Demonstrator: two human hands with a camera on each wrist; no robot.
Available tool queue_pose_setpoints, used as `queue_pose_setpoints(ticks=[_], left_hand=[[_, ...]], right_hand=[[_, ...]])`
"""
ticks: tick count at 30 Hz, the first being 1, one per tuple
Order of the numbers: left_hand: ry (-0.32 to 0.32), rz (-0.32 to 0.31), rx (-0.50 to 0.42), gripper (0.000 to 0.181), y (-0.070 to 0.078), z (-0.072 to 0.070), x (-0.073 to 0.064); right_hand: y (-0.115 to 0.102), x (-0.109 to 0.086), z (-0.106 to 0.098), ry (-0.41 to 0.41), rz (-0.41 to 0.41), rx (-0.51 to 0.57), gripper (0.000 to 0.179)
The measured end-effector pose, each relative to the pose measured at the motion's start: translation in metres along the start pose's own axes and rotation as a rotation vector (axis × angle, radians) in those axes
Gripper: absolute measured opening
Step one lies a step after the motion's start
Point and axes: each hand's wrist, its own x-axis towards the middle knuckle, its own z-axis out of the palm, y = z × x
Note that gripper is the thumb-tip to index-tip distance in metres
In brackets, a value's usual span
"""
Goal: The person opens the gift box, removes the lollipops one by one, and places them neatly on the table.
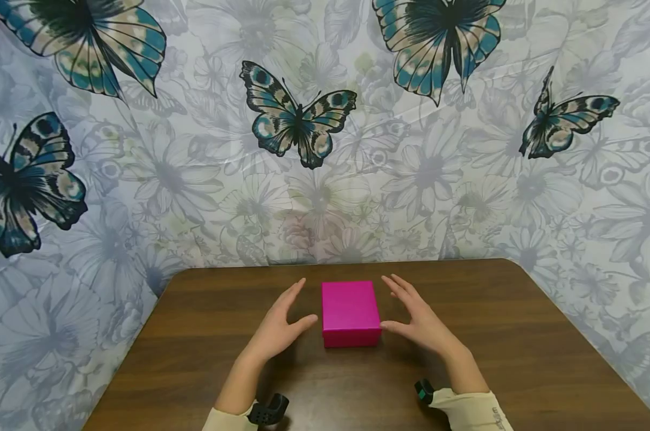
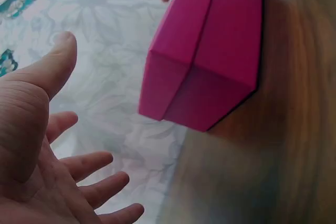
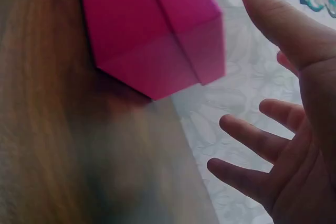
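Pink lidded box (image 1: 351,314) is set on a brown table (image 1: 179,353), between left hand (image 1: 275,333) and right hand (image 1: 421,321).
Both are held just beside it, fingers and thumbs spread apart.

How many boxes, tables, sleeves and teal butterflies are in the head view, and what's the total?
Box: 1
Table: 1
Sleeves: 2
Teal butterflies, printed, some cut off: 5
Total: 9
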Motion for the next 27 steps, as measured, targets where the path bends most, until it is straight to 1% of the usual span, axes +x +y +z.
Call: queue_pose_setpoints(ticks=[3,8,12,17,22,27], left_hand=[[-0.034,0.011,-0.032,0.083,-0.002,0.006,0.0],[-0.082,0.011,-0.064,0.086,-0.009,0.017,0.0],[-0.123,0.04,-0.078,0.086,-0.012,0.025,0.001],[-0.143,0.042,-0.071,0.084,-0.012,0.031,0.001],[-0.157,0.048,-0.102,0.081,-0.009,0.034,0.002],[-0.147,0.049,-0.114,0.075,-0.012,0.037,0.003]], right_hand=[[0.001,0.001,0.006,-0.032,0.004,0.031,0.089],[-0.001,0.001,0.013,-0.076,0.035,0.14,0.085],[-0.003,-0.001,0.015,-0.111,0.061,0.183,0.083],[0.001,-0.001,0.017,-0.138,0.046,0.19,0.083],[0.003,0.0,0.019,-0.147,0.037,0.195,0.081],[0.005,0.0,0.02,-0.14,0.021,0.171,0.074]])
